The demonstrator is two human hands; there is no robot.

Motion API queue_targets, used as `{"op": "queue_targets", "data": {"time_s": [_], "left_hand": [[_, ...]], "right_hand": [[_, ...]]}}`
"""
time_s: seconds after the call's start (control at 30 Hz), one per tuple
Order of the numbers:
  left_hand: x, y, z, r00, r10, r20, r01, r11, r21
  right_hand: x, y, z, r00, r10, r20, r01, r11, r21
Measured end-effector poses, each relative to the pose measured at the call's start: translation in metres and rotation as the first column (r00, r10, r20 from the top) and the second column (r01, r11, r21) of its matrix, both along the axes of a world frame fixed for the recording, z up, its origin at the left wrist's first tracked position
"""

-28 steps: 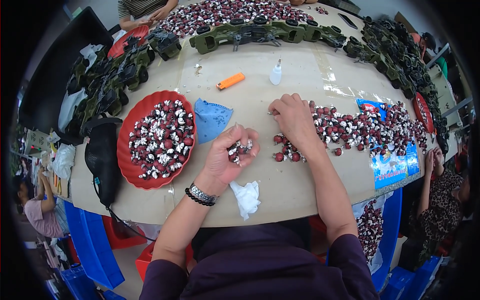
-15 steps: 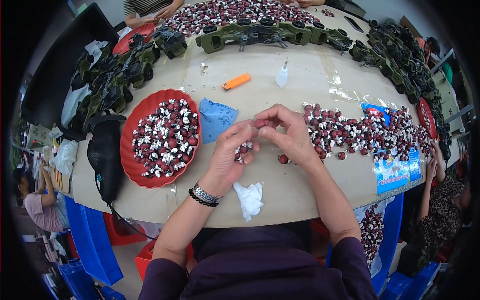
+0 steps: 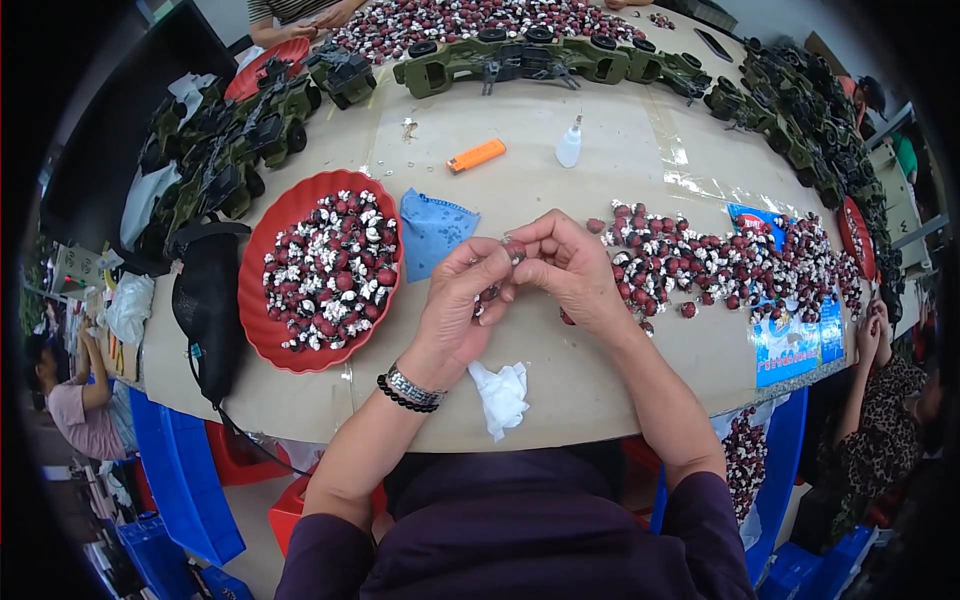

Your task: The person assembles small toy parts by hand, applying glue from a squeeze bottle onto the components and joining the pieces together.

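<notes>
Above the table's near part, my left hand [image 3: 462,305] and my right hand [image 3: 568,272] meet fingertip to fingertip. Between them is a small round toy piece [image 3: 514,250], dark red with some white, pinched by both. More such pieces [image 3: 487,297] lie in the curled fingers of my left hand, partly hidden. Left of my hands stands a red scalloped plate [image 3: 256,315] heaped with red, white and black toy pieces [image 3: 330,270]. A loose pile of the same pieces [image 3: 690,262] spreads right of my right hand.
Near my hands lie a blue cloth [image 3: 436,232], a crumpled white tissue [image 3: 500,398], an orange lighter [image 3: 476,156] and a white dropper bottle [image 3: 568,147]. Green toy vehicles [image 3: 520,64] line the far side. A black bag [image 3: 208,310] sits left. Co-workers [image 3: 885,390] sit around.
The piece at my fingertips is turned and shows more of its surface. My left fingers have closed further over the pieces in the palm. The view has shifted slightly.
</notes>
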State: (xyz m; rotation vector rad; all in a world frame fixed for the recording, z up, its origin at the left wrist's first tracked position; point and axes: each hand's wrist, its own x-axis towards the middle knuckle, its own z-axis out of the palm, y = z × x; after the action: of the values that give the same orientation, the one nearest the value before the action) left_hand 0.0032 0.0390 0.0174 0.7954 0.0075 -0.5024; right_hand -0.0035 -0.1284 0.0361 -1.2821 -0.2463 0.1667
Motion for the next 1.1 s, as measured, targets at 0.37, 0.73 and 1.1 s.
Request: {"op": "queue_targets", "data": {"time_s": [0.37,0.73,1.1], "left_hand": [[-0.001,0.0,0.006,1.0,-0.014,-0.018,0.015,1.0,0.017],[-0.004,-0.003,0.014,0.995,0.009,0.103,-0.027,0.984,0.176],[-0.007,-0.007,0.014,0.962,0.106,0.251,-0.196,0.909,0.368]], "right_hand": [[-0.003,-0.002,0.004,1.0,0.001,0.001,-0.001,1.0,-0.007],[-0.001,-0.002,0.008,0.995,-0.065,-0.079,0.057,0.993,-0.099],[0.001,-0.004,0.01,0.995,-0.061,-0.081,0.04,0.971,-0.237]]}}
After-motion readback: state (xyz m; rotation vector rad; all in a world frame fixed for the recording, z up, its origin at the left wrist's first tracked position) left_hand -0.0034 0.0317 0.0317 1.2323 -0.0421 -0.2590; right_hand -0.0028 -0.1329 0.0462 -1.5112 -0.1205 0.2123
